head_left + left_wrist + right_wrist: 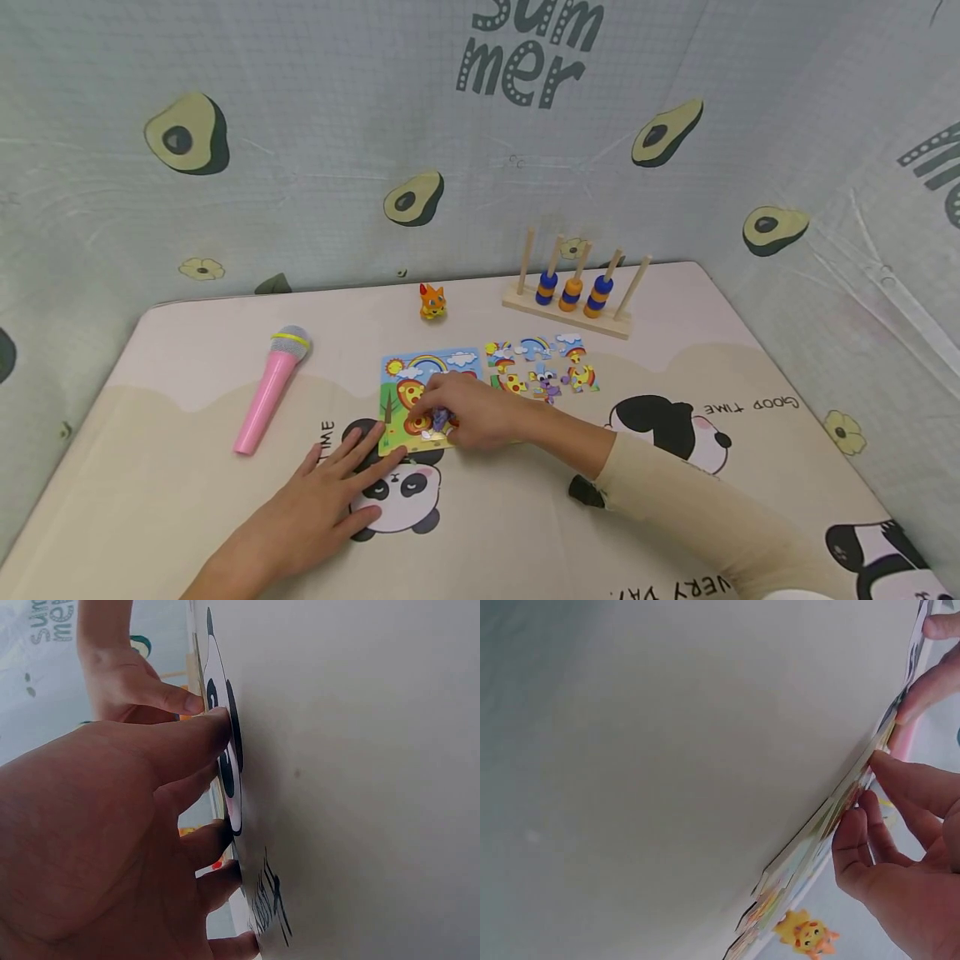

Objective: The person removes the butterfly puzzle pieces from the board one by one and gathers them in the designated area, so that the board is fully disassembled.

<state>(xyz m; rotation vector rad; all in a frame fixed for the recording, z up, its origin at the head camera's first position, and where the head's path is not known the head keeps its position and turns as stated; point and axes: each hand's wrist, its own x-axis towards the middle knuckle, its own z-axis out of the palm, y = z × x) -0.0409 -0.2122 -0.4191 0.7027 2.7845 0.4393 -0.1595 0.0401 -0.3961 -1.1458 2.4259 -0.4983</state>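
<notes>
A colourful jigsaw board [465, 360] with a rainbow and sun printed on it lies flat mid-table. Over its lower part, my right hand [480, 410] pinches a jigsaw piece [441, 419] with a purple figure against the board; the fingers partly cover it. In the right wrist view the thumb and fingertips of this hand [907, 825] meet the board at a low angle. My left hand [318, 504] rests spread on the tablecloth, its fingertips at the board's lower left corner. Several loose jigsaw pieces [546, 382] lie just right of the board.
A pink toy microphone [268, 392] lies to the left. Behind the board sits a small orange animal figure [432, 302]. At the back right stands a wooden peg rack [566, 317] with blue and orange rings. A printed curtain hangs behind the table.
</notes>
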